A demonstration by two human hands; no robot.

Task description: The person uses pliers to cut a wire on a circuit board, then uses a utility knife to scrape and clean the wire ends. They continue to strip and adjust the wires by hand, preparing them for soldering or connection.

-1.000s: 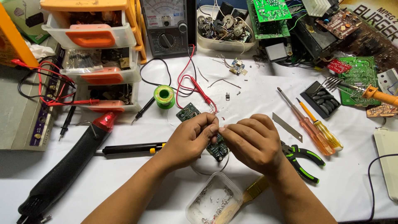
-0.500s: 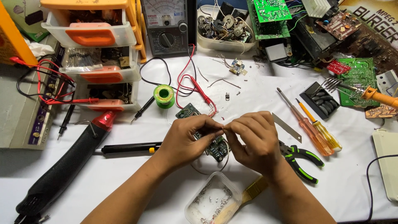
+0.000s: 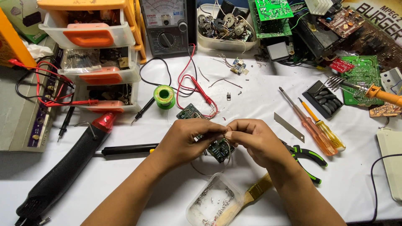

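Head view: both hands [image 3: 222, 140] pinch thin wire over small circuit board [image 3: 218, 148]

left hand [image 3: 184, 140] and right hand [image 3: 255, 140] now fingertip to fingertip, small circuit board [image 3: 218, 147] more uncovered below them

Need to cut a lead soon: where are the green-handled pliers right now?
In the head view, the green-handled pliers lie on the white table just right of the right hand, partly hidden behind its wrist, below the two orange screwdrivers.
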